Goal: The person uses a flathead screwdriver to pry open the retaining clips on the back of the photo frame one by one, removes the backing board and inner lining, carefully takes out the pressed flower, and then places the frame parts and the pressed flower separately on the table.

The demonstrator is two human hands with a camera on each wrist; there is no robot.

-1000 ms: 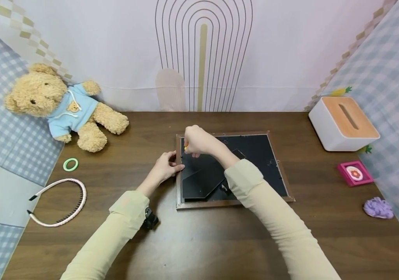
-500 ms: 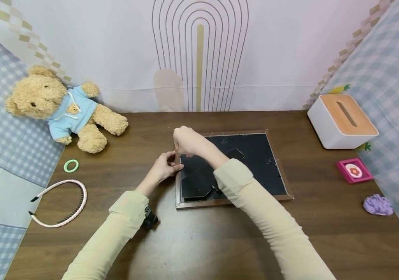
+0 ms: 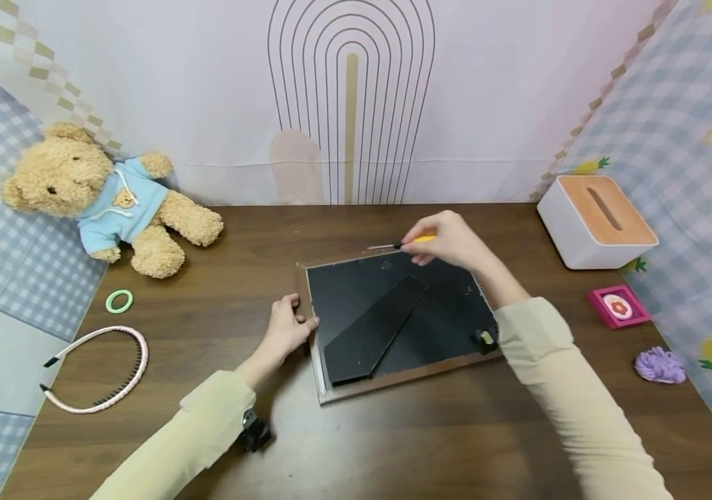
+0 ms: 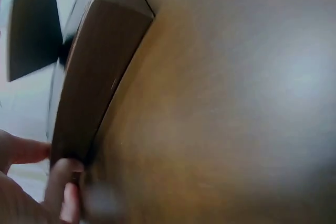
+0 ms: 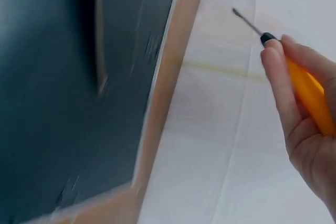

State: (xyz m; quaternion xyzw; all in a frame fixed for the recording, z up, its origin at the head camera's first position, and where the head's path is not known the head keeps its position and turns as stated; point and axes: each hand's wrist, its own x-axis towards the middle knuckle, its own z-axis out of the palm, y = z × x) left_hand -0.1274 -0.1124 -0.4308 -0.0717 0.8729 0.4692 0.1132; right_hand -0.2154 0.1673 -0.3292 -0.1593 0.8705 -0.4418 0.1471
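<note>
A picture frame (image 3: pixel 449 326) with a brown rim lies back side up on the table, turned at a slant, its black stand leg (image 3: pixel 374 333) lying across the backing. My left hand (image 3: pixel 283 326) grips its left edge, thumb on top and fingers along the side. In the left wrist view, these fingers (image 4: pixel 60 187) pinch the brown side. Above the frame's far edge, my right hand (image 3: pixel 446 239) holds a small screwdriver with a yellow handle (image 5: pixel 307 90). Its thin shaft points left, apart from the frame in the right wrist view.
A teddy bear (image 3: pixel 124 201), a green ring (image 3: pixel 119 301) and a headband (image 3: pixel 137 375) are on the left. To the right are a tissue box (image 3: pixel 599 222), a pink square case (image 3: pixel 619 307) and a purple scrunchie (image 3: pixel 660 365).
My right hand has moved right, away from the frame's left edge, with the screwdriver now showing. The frame has turned and its near-left corner has come nearer; my left hand stays on it.
</note>
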